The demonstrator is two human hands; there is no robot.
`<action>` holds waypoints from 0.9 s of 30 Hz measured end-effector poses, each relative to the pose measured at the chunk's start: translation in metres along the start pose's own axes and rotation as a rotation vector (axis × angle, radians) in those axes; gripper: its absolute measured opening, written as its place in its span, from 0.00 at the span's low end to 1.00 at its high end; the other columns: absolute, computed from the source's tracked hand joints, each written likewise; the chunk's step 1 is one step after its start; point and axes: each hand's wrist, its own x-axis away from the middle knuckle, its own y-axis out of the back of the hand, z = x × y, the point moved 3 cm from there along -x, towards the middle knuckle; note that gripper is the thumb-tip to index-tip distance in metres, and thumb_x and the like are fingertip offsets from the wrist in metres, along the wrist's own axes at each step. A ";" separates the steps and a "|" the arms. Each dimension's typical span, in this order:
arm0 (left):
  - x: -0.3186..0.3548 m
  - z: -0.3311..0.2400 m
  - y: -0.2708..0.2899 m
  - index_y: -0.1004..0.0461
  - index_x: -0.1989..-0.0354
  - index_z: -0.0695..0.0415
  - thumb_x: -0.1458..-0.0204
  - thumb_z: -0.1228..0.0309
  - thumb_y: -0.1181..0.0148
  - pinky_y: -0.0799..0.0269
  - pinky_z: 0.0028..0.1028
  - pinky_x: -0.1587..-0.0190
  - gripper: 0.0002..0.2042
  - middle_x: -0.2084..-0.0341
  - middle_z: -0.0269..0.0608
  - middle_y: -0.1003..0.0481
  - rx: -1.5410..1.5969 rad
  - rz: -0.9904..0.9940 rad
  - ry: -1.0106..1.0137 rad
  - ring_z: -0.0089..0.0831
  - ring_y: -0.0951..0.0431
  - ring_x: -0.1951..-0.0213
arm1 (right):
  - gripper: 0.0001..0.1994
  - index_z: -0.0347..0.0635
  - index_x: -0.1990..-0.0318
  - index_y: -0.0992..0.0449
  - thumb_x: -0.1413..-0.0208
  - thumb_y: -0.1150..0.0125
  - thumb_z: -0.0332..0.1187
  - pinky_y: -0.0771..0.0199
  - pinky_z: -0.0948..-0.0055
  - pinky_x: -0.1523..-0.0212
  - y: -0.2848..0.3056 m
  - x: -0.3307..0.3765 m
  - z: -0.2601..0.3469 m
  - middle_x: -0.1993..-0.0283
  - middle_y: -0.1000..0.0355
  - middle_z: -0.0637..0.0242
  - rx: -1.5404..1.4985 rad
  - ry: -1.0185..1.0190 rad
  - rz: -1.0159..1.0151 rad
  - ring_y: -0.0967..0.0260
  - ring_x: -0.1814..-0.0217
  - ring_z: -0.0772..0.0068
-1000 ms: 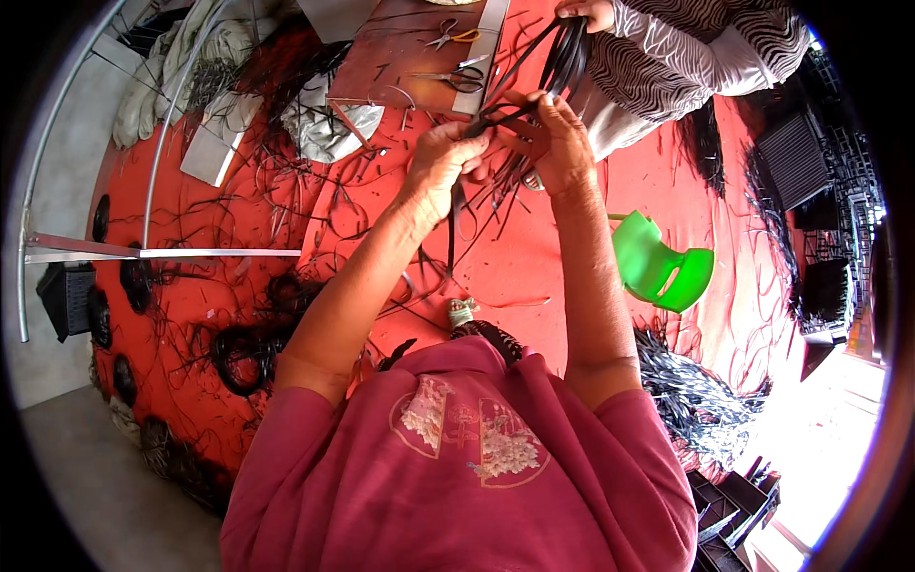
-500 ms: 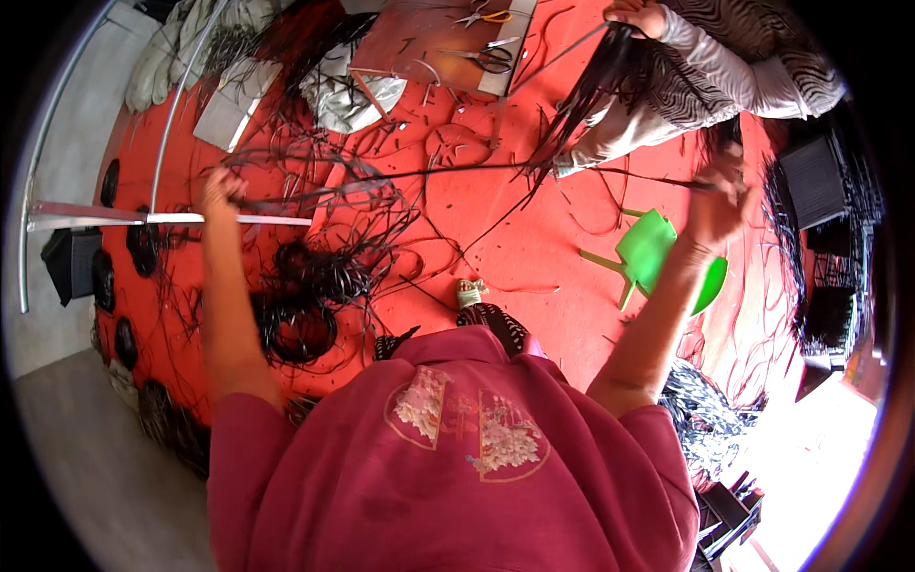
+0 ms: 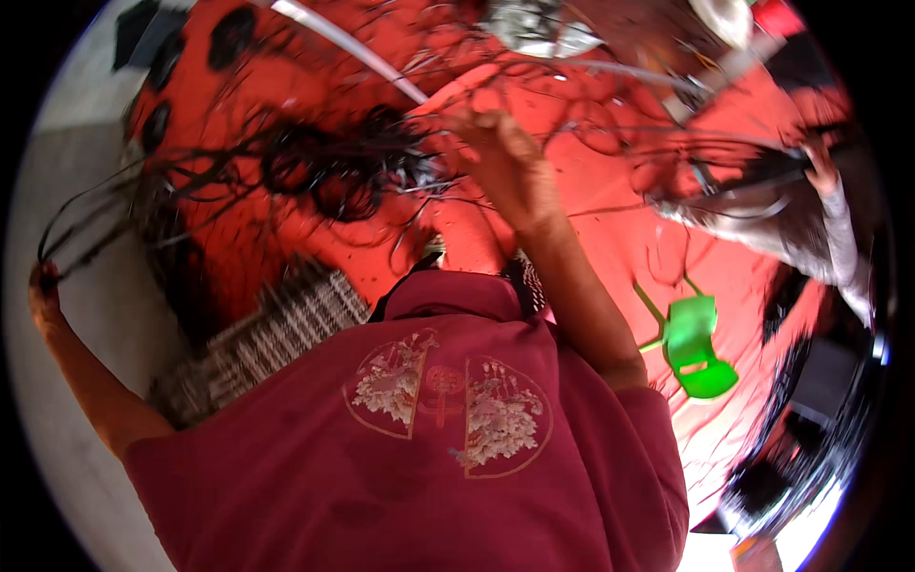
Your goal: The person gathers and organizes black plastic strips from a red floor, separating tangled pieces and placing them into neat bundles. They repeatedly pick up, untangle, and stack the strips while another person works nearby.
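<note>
Far out to the left, my left hand (image 3: 44, 286) is closed around the ends of several thin black strips (image 3: 105, 238). From there the strips fan out rightward across the red floor. My right hand (image 3: 505, 162) is raised near the middle, its fingers curled and smeared by motion; whether a strip is between them I cannot make out. Just left of it, a dark tangle of looped black strips (image 3: 348, 162) covers part of the floor.
At right stands a green plastic chair (image 3: 691, 338). Another person's hand (image 3: 822, 167) holds dark strips at the far right. A pale metal bar (image 3: 348, 43) slants across the upper left. Dark bundled strips (image 3: 791, 458) line the lower right, and a striped grey-brown stack (image 3: 286, 319) lies beside my left side.
My view has turned left. The left hand has swung outward and down to the left with the black strips; my right hand has come from the far right to the middle.
</note>
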 end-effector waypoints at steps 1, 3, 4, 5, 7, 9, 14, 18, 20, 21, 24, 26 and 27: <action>0.032 0.004 0.002 0.33 0.55 0.65 0.52 0.70 0.42 0.34 0.30 0.51 0.17 0.64 0.42 0.29 0.300 -0.067 0.179 0.33 0.28 0.61 | 0.14 0.47 0.54 0.33 0.47 0.47 0.39 0.41 0.60 0.47 -0.029 -0.017 -0.039 0.47 0.38 0.67 0.003 -0.106 0.084 0.43 0.43 0.65; 0.110 -0.039 -0.033 0.39 0.46 0.65 0.50 0.70 0.45 0.36 0.27 0.50 0.23 0.55 0.44 0.33 0.173 -0.014 0.183 0.32 0.30 0.55 | 0.22 0.47 0.45 0.42 0.47 0.46 0.37 0.37 0.63 0.50 -0.084 -0.041 -0.100 0.42 0.44 0.65 0.132 -0.225 0.156 0.44 0.42 0.66; 0.142 -0.063 -0.018 0.36 0.49 0.65 0.50 0.71 0.45 0.33 0.25 0.53 0.20 0.57 0.44 0.31 -0.100 0.050 -0.028 0.32 0.29 0.58 | 0.25 0.47 0.44 0.45 0.47 0.46 0.37 0.36 0.64 0.51 -0.102 -0.051 -0.130 0.41 0.46 0.64 0.240 -0.262 0.188 0.43 0.43 0.66; 0.162 -0.071 -0.041 0.33 0.52 0.64 0.51 0.72 0.44 0.32 0.24 0.56 0.17 0.63 0.42 0.28 0.032 -0.076 0.070 0.30 0.27 0.62 | 0.27 0.46 0.42 0.49 0.47 0.45 0.37 0.35 0.65 0.52 -0.116 -0.067 -0.151 0.41 0.47 0.63 0.378 -0.266 0.204 0.43 0.43 0.66; 0.196 -0.076 -0.064 0.29 0.56 0.63 0.55 0.73 0.41 0.31 0.23 0.60 0.16 0.70 0.39 0.26 0.010 -0.026 0.130 0.27 0.25 0.68 | 0.25 0.42 0.42 0.47 0.45 0.49 0.39 0.36 0.70 0.52 -0.148 -0.079 -0.183 0.43 0.44 0.63 0.707 -0.169 0.276 0.43 0.44 0.68; 0.234 -0.064 -0.081 0.30 0.56 0.63 0.56 0.72 0.40 0.31 0.22 0.63 0.17 0.70 0.40 0.25 -0.132 -0.110 0.188 0.26 0.25 0.68 | 0.19 0.41 0.47 0.37 0.43 0.53 0.41 0.38 0.74 0.52 -0.186 -0.081 -0.184 0.49 0.37 0.65 1.044 -0.115 0.523 0.41 0.47 0.71; 0.286 -0.002 -0.164 0.32 0.58 0.66 0.54 0.74 0.44 0.35 0.21 0.71 0.14 0.78 0.34 0.29 0.328 -0.101 0.194 0.25 0.29 0.75 | 0.18 0.39 0.55 0.30 0.45 0.52 0.43 0.29 0.75 0.68 -0.121 -0.118 -0.138 0.60 0.30 0.61 1.397 -0.108 0.156 0.32 0.67 0.78; 0.368 0.020 -0.311 0.37 0.50 0.62 0.62 0.78 0.43 0.33 0.20 0.71 0.25 0.74 0.36 0.29 0.135 0.676 0.414 0.22 0.28 0.73 | 0.25 0.40 0.62 0.28 0.48 0.53 0.56 0.39 0.79 0.79 -0.124 -0.070 -0.076 0.78 0.31 0.65 0.304 -0.230 0.247 0.39 0.81 0.76; 0.373 0.016 -0.371 0.38 0.49 0.63 0.60 0.75 0.39 0.33 0.22 0.62 0.26 0.64 0.37 0.31 -0.060 1.095 0.464 0.26 0.28 0.63 | 0.26 0.39 0.66 0.27 0.48 0.54 0.57 0.45 0.79 0.82 -0.090 -0.075 -0.042 0.79 0.32 0.66 1.003 0.154 0.037 0.43 0.81 0.76; 0.369 0.012 -0.394 0.38 0.49 0.63 0.59 0.74 0.39 0.34 0.23 0.59 0.26 0.63 0.38 0.31 -0.083 1.055 0.232 0.27 0.29 0.60 | 0.26 0.39 0.69 0.27 0.48 0.56 0.57 0.45 0.79 0.81 -0.087 -0.068 -0.028 0.78 0.31 0.66 1.143 0.208 -0.122 0.42 0.80 0.76; 0.355 -0.022 -0.489 0.40 0.47 0.62 0.58 0.71 0.39 0.38 0.27 0.51 0.27 0.57 0.41 0.34 0.178 0.956 -0.254 0.30 0.34 0.51 | 0.28 0.38 0.72 0.28 0.47 0.58 0.58 0.45 0.76 0.76 -0.125 -0.038 0.009 0.73 0.35 0.61 0.665 0.169 0.014 0.45 0.79 0.72; 0.378 -0.124 -0.557 0.41 0.45 0.61 0.57 0.69 0.39 0.42 0.30 0.47 0.29 0.50 0.43 0.38 0.418 1.000 -0.527 0.31 0.36 0.49 | 0.26 0.38 0.70 0.29 0.46 0.58 0.56 0.44 0.73 0.73 -0.130 -0.008 0.034 0.72 0.40 0.62 0.458 0.054 0.096 0.48 0.76 0.71; 0.398 -0.172 -0.585 0.41 0.45 0.60 0.54 0.67 0.41 0.39 0.28 0.49 0.27 0.52 0.42 0.35 0.504 0.981 -0.740 0.30 0.33 0.52 | 0.24 0.38 0.68 0.30 0.45 0.57 0.54 0.44 0.72 0.70 -0.127 0.000 0.033 0.71 0.39 0.63 0.299 0.001 -0.015 0.47 0.73 0.70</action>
